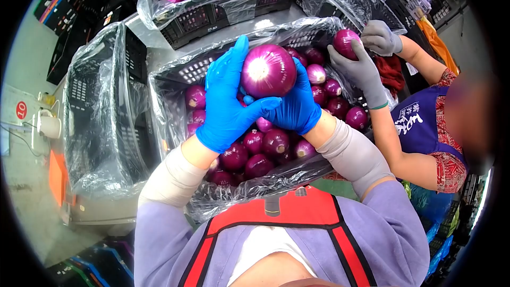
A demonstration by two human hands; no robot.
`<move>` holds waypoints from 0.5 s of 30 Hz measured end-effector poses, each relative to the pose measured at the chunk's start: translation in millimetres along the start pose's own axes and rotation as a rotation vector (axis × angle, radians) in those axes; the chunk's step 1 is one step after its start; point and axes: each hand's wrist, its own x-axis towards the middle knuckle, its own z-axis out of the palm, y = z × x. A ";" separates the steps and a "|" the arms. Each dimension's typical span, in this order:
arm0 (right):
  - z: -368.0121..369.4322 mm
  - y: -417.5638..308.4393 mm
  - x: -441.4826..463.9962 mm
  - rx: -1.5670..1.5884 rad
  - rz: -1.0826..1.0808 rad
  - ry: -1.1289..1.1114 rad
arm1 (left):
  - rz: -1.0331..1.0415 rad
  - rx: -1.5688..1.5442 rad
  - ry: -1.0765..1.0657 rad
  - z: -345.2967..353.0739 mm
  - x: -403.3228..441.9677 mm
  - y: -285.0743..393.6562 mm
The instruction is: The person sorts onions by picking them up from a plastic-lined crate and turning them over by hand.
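Note:
A large red onion point(269, 71) is held up between my two blue-gloved hands, above a plastic-lined black crate point(186, 72). My left hand point(226, 98) cups the onion's left side, its thumb passing beneath. From the right, my right hand point(302, 104) wraps round the onion, with part of its fingers hidden behind it. Under my hands, several peeled red onions point(258, 165) fill the crate.
On the right, a co-worker in grey gloves point(366, 77) holds another red onion point(346, 44) over the same crate. A lined black crate point(103, 101) stands to the left. Behind, another crate point(223, 13) holds several onions.

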 end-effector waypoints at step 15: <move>-15.3 -23.8 7.1 -0.665 0.106 0.158 | -0.303 -0.600 0.167 -25.0 13.5 -28.1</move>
